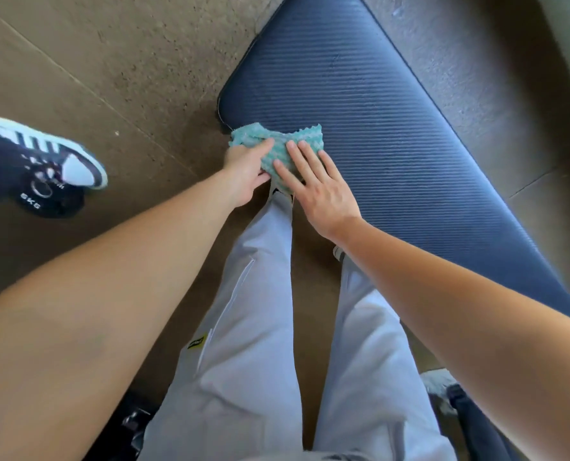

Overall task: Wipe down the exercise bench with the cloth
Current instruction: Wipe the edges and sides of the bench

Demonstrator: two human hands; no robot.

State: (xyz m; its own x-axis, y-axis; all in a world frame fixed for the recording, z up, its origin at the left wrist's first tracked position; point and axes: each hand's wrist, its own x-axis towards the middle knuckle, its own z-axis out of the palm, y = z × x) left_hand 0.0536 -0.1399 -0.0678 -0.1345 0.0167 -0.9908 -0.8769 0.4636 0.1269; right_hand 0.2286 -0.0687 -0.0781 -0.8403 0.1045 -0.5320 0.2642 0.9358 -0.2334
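The exercise bench (pixel 393 128) has a dark blue ribbed pad that runs from the top centre down to the right edge. A teal textured cloth (pixel 296 136) lies bunched on the pad's near left corner. My left hand (pixel 247 171) grips the cloth's left side from the bench edge, thumb on top. My right hand (pixel 313 186) lies flat with fingers spread, pressing on the cloth's right part. Both forearms reach in from the bottom corners.
My legs in light grey trousers (pixel 260 327) stand against the bench's near side. Another person's dark and white shoe (pixel 43 154) rests by a black weight plate (pixel 43 197) on the brown floor (pixel 110 61) at the left. Dark equipment (pixel 130 424) sits near the bottom.
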